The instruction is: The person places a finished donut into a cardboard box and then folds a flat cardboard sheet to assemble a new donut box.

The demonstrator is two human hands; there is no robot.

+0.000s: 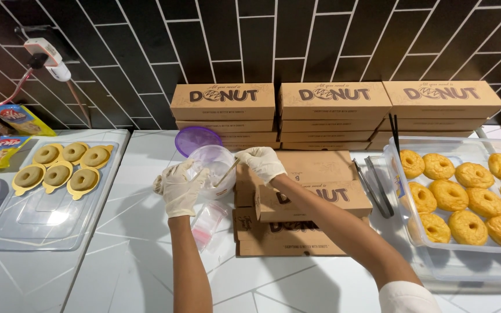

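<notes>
My left hand point(180, 186), in a white glove, grips the side of a clear plastic tub point(213, 165) tilted on the white counter. My right hand point(261, 163), also gloved, holds a thin metal utensil point(227, 172) whose tip reaches into the tub. A purple lid point(195, 139) leans just behind the tub. A small clear plastic bag point(207, 223) lies below my left wrist.
Brown flat cardboard boxes point(305, 200) lie stacked under my right arm, with more stacked point(334, 110) against the black tiled wall. A clear bin point(453, 264) of plain doughnuts stands at right, black tongs point(378, 188) beside it. A clear tray point(47, 217) with several doughnuts sits left.
</notes>
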